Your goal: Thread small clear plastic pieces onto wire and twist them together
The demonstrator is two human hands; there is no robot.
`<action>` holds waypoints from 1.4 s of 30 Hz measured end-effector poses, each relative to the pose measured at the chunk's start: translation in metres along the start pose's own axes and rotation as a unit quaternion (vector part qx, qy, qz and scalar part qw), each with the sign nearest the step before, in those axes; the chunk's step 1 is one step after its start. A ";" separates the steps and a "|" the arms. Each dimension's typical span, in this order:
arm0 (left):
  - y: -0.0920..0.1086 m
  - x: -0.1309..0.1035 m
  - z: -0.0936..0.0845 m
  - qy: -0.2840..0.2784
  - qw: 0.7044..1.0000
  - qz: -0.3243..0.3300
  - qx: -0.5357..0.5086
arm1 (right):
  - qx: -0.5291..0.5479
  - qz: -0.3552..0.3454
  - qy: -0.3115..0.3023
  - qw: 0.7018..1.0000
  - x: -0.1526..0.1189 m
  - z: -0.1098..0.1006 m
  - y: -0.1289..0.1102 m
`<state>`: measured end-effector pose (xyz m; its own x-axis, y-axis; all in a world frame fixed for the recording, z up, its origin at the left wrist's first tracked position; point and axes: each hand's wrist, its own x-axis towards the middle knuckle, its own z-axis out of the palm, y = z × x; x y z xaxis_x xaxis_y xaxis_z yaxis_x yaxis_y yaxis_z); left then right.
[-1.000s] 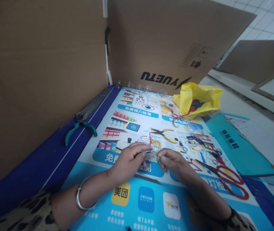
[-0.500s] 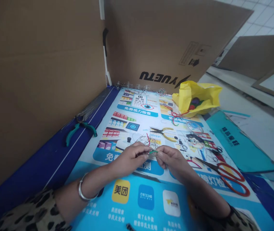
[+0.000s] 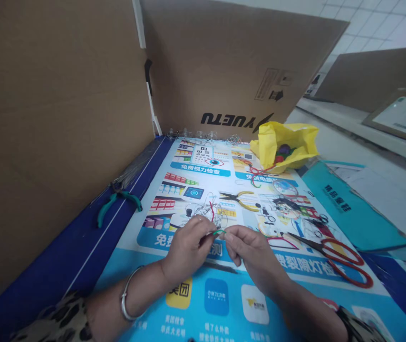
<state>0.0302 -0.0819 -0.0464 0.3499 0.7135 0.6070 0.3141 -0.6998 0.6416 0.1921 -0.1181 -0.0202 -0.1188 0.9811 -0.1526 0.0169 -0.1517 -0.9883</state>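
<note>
A short length of green yarn (image 3: 219,232) stretches between my hands in a slight bow. My left hand (image 3: 190,247) pinches its left end between thumb and forefinger. At the right end, the thumb and forefinger of my right hand (image 3: 252,247) are closed on it. Just behind my fingers lies a loose tangle of thin wire (image 3: 212,213), with a red strand (image 3: 212,211) standing up in it. Whether the green yarn is wound on a wire is too small to tell.
Yellow-handled pliers (image 3: 240,198) lie beyond the tangle, red-handled scissors (image 3: 342,259) at the right. Teal-handled pliers (image 3: 119,202) rest by the left cardboard wall (image 3: 56,142). A yellow bag (image 3: 295,137) with coloured yarn balls stands back right, near a teal card (image 3: 349,209).
My left hand has turned, its knuckles higher, and sits slightly apart from the right. The green yarn now shows as a curved strand. The whole view has shifted a little.
</note>
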 end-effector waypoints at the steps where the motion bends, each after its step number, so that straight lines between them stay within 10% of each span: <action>1: 0.000 0.000 0.000 -0.005 1.000 0.005 0.009 | 0.002 0.002 0.000 1.000 -0.001 0.001 0.000; 12: 0.002 -0.001 -0.002 -0.016 1.000 0.018 0.006 | -0.045 -0.008 -0.027 0.999 -0.004 -0.004 -0.003; 21: 0.005 0.003 -0.005 0.034 0.997 -0.044 -0.053 | 0.039 -0.048 0.086 0.994 0.010 -0.019 -0.001; 42: 0.006 0.003 -0.006 -0.039 0.985 -0.130 -0.107 | 0.003 -0.029 0.023 0.999 0.009 -0.017 0.003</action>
<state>0.0276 -0.0838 -0.0384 0.3517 0.8574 0.3758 0.2127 -0.4641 0.8598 0.2082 -0.1075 -0.0248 -0.0743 0.9928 -0.0944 0.0051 -0.0942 -0.9955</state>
